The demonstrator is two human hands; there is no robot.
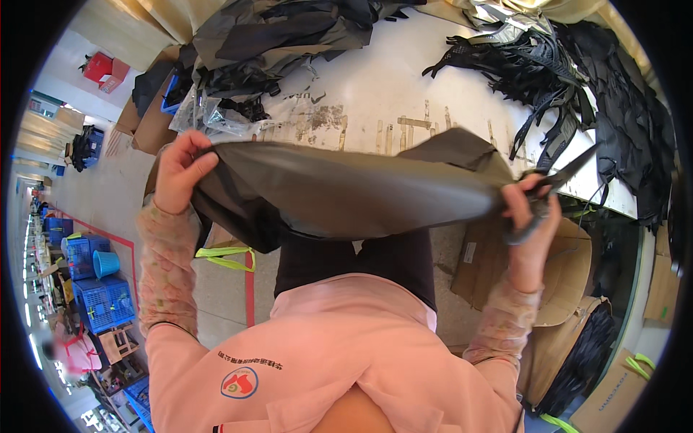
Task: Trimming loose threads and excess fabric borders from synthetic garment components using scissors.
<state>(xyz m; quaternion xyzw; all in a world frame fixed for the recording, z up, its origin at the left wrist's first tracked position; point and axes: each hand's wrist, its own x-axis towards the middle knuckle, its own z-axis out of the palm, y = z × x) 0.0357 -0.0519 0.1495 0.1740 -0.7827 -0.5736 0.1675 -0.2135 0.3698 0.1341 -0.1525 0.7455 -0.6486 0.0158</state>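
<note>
Grey-brown cloth [361, 184], thin with a slight sheen, spread between both hands across the near edge of the desk [393, 79], above the wearer's lap. Upper edge pulled fairly straight; one corner folds up toward the right, and darker folds hang at the left end.

Left hand [180, 173]: grip closed, thumb against bent fingers, pinching the cloth at its upper left corner. Right hand [535, 245]: grip curled round the handles of a pair of scissors [574, 166], dark blade slanting up and to the right, away from the body. Fingers of this hand sit at the right end of the cloth; cannot tell how firmly they pinch it.

Desk top white, scuffed, with strips of brownish tape. Far left on it, a heap of dark fabric [271, 36], a clear plastic bag [206, 114] close by. Far right, a tangle of black straps [498, 68]; beside these, dark cut pieces [628, 123] draped over the right-hand end.

Wearer in a pink shirt [325, 353], patterned sleeves on both forearms. On the floor, right, an open cardboard box [480, 263]. Left, beyond a red floor line, blue plastic crates [105, 302] and a light-blue basket [106, 263].
</note>
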